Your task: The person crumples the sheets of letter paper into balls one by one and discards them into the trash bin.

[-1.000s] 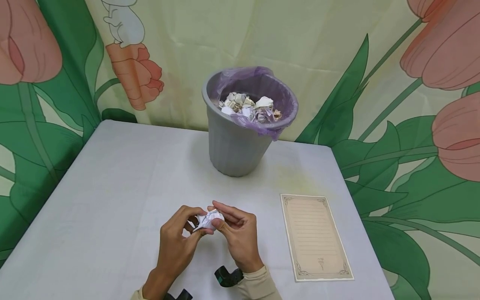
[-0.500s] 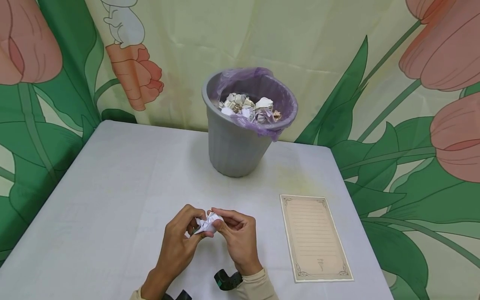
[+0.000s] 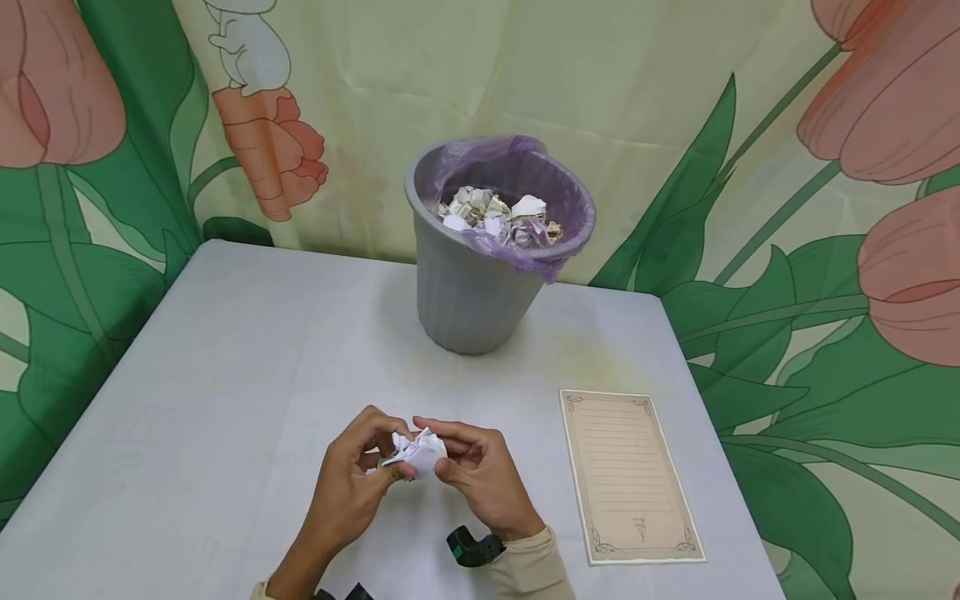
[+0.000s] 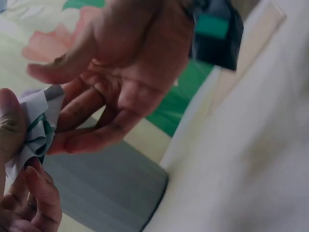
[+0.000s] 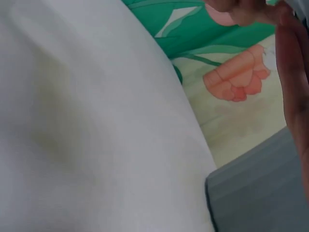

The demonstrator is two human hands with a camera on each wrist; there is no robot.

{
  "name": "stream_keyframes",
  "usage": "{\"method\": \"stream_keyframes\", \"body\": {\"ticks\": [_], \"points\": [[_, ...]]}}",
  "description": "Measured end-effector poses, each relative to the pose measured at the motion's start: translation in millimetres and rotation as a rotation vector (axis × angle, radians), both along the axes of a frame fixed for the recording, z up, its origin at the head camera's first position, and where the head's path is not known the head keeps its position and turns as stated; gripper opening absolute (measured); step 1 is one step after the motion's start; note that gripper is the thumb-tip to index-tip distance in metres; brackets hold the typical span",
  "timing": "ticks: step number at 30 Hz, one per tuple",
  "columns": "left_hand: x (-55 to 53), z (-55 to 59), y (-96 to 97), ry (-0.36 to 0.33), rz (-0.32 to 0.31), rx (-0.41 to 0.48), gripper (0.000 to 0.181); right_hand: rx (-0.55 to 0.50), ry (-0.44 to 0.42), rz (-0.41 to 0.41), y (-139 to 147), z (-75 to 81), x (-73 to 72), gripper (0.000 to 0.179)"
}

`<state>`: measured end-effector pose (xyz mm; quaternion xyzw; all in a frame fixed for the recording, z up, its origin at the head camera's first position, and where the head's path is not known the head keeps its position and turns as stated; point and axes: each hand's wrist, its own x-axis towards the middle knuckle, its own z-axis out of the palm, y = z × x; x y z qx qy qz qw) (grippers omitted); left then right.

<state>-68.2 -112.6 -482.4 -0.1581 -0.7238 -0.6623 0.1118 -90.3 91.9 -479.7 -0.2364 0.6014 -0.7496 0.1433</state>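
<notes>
A crumpled piece of white paper (image 3: 422, 452) is between the two hands, above the near part of the table. My left hand (image 3: 352, 475) pinches it between thumb and curled fingers. In the left wrist view the crumpled paper (image 4: 38, 123) shows folded layers with dark green on its inner faces. My right hand (image 3: 483, 479) is at the paper's right side, its fingers loosely bent behind it. Its thumb (image 4: 63, 67) stands off from the paper in the left wrist view. The right wrist view catches only part of the fingers (image 5: 293, 82) at its right edge.
A grey bin (image 3: 476, 292) with a purple liner stands at the back of the white-covered table (image 3: 225, 375), holding several crumpled papers (image 3: 487, 212). A cream lined sheet with an ornate border (image 3: 630, 475) lies flat on the right. A printed curtain (image 3: 637, 108) hangs behind.
My right hand has loosened, its thumb moving off the paper, and its wrist has swung slightly right. The left hand still pinches the paper, which has turned a little. The bin and sheet stay put.
</notes>
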Motion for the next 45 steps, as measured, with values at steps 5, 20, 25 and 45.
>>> {"method": "stream_keyframes", "body": {"ticks": [5,20,25,45], "points": [[-1.2,-2.1,-4.3,-0.045,-0.088,0.07,0.032,-0.054,-0.017,0.05,3.3,-1.0,-0.8,0.069],[-6.7,-0.7,-16.0,-0.062,-0.204,0.021,0.026,-0.091,-0.028,0.057,3.2,1.6,1.0,0.067],[-7.0,-1.1,-16.6,-0.076,-0.223,0.012,0.026,-0.08,-0.021,0.033,4.0,1.8,0.9,0.065],[-6.2,1.1,-19.5,-0.055,-0.139,-0.015,0.026,-0.053,0.013,-0.226,-22.9,6.1,12.1,0.036]]}}
